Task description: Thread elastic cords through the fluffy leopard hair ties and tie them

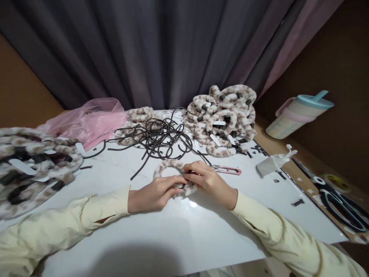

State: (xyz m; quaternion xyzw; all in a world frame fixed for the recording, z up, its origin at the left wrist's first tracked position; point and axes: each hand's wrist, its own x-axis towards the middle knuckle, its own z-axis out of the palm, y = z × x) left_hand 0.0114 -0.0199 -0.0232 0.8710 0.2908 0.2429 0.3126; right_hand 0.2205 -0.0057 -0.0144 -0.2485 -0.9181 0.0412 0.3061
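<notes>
white tabletop [201,234] | dark cords [165,134], tangled | spotted plush rings [225,111], piled | pink bag [95,117] | pink-handled snips [227,168]

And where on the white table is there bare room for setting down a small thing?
The widest free patch of the glossy white tabletop lies nearest the person, between the pale yellow sleeves. Another lies between the right hand and the translucent white container. The back is crowded: tangled dark cords, a pink plastic bag, mottled fluffy rings.
</notes>
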